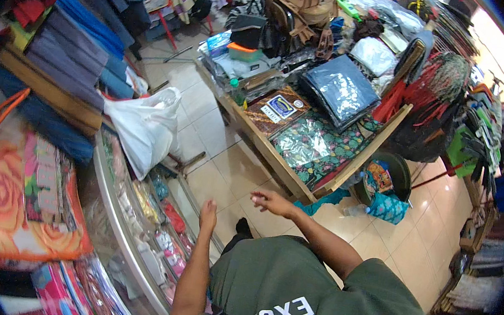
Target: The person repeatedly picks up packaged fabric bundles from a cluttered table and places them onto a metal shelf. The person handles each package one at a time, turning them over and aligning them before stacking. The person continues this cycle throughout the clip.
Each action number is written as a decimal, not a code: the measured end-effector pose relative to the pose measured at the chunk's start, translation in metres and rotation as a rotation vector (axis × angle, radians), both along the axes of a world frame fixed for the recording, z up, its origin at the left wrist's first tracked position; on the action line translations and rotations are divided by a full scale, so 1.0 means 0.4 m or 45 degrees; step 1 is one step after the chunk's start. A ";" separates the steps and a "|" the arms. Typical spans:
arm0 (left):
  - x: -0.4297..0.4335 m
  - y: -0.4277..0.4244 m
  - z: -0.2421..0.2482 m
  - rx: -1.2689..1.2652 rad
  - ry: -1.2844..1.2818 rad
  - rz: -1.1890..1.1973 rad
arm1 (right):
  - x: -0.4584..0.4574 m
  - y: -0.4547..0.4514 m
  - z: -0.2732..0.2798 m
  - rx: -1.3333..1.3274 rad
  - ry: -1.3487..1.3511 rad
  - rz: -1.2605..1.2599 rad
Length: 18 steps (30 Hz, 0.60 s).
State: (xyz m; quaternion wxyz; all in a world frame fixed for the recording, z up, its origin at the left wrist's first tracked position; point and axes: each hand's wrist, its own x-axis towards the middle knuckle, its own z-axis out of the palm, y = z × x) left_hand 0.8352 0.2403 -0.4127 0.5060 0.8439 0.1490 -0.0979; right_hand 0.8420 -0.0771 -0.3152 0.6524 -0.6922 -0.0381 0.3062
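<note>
My left hand (208,214) is raised beside the glass display case (128,241), over the tiled floor, with nothing seen in it; how its fingers lie is hard to tell. My right hand (272,203) is held in the air near the corner of a wood-edged table (254,136), its fingers apart and nothing in them. On that table lie a dark patterned cloth in clear plastic (301,142) and a stack of plastic-wrapped dark blue cloth (342,90). A white plastic bag (142,125) rests at the far end of the case.
Bags, a green-capped bottle (236,90) and packed garments crowd the table. A dark bin (401,169) with cloth and packets stands on the floor (365,233) right of the table. Hung gloves (483,138) are further right. Rolls of fabric (66,59) lie at the left.
</note>
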 end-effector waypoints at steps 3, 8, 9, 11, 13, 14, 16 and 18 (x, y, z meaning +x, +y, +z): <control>0.273 -0.085 0.204 -0.243 -0.243 -0.125 | 0.139 -0.007 0.173 0.069 -0.127 -0.244; 0.566 -0.257 0.499 -0.633 -0.468 -0.428 | 0.364 -0.112 0.376 0.120 -0.460 -0.735; 0.600 -0.286 0.538 -0.640 -0.501 -0.482 | 0.402 -0.130 0.391 0.139 -0.424 -0.875; 0.676 -0.346 0.597 -0.633 -0.524 -0.568 | 0.467 -0.175 0.398 0.168 -0.471 -1.052; 0.749 -0.404 0.619 -0.658 -0.536 -0.660 | 0.525 -0.207 0.367 0.219 -0.416 -1.254; 0.788 -0.440 0.614 -0.684 -0.528 -0.690 | 0.556 -0.229 0.343 0.247 -0.395 -1.343; 0.874 -0.511 0.576 -0.603 -0.519 -0.761 | 0.616 -0.254 0.263 0.227 -0.349 -1.488; 0.922 -0.533 0.513 -0.428 -0.377 -0.813 | 0.650 -0.268 0.165 0.135 -0.274 -1.537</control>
